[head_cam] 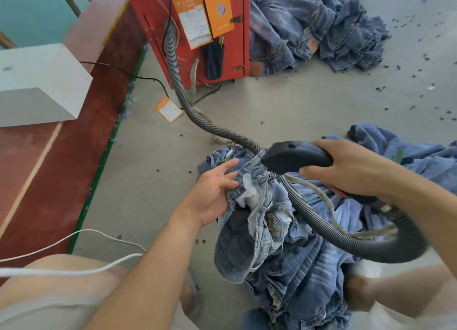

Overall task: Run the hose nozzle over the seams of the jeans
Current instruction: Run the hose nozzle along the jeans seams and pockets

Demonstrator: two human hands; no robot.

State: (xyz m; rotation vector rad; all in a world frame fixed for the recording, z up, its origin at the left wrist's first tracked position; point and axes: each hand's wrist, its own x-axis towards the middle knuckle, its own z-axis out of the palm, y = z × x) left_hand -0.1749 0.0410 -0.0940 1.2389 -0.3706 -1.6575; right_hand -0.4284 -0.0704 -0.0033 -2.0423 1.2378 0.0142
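Observation:
A pair of light blue jeans (257, 221) hangs inside out at the centre, its waistband and white pocket lining showing. My left hand (212, 191) holds the waistband edge from the left, fingers only slightly bent. My right hand (346, 171) grips the black hose nozzle (291, 156), whose tip points left and sits just above the waistband, close to my left fingertips. The grey ribbed hose (321, 221) loops from the nozzle handle round under my right arm and runs across the jeans up to the red machine (158, 15).
More jeans lie heaped below and to the right (316, 280), and another pile lies behind the red machine (309, 27). A red platform (57, 166) with a white box (37, 82) runs along the left. Dark lint bits dot the grey floor. A white cable (74, 270) crosses my left knee.

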